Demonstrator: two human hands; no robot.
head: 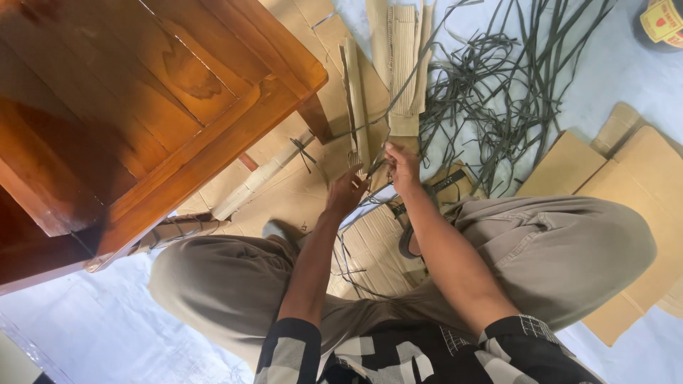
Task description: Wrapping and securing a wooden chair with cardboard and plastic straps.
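Observation:
I sit on the floor with knees spread. My left hand (pixel 346 192) and my right hand (pixel 402 167) meet close together over folded corrugated cardboard strips (pixel 356 107) that lie in front of me. Both pinch a thin dark green strap (pixel 370 124) that runs up from the hands across the cardboard. A loose tangle of the same dark straps (pixel 498 92) spreads to the right of the hands. The fingertips are partly hidden by the cardboard and strap.
A brown wooden table (pixel 142 107) fills the upper left, one leg just left of my hands. Flat cardboard sheets (pixel 626 171) lie at the right, a tied cardboard bundle (pixel 263 178) under the table edge, and a dark container (pixel 662 21) at the top right corner.

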